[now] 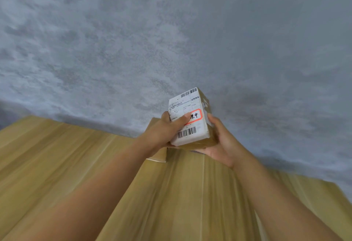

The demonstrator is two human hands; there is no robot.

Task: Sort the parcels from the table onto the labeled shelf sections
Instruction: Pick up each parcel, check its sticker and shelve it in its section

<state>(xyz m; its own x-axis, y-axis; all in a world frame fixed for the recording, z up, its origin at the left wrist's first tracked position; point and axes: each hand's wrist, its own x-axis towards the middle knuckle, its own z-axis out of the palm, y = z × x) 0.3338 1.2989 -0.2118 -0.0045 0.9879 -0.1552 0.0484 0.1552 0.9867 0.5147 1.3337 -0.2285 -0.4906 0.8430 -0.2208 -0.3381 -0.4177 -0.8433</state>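
Note:
I hold a small cardboard parcel [190, 115] with both hands above the far edge of the wooden table [57, 155]. Its upper face carries a white shipping label with two barcodes and a red-framed sticker with handwritten characters. My left hand [167, 130] grips the parcel's left side, thumb lying across the label and part of the sticker. My right hand [221, 141] cups its right side and underside. A second flat cardboard parcel [158, 156] lies on the table just below my left hand, mostly hidden by my wrist.
The light wooden table fills the lower half of the view, its far edge running diagonally from the left down to the right. Beyond it lies mottled grey floor [171, 41]. No shelf is in view.

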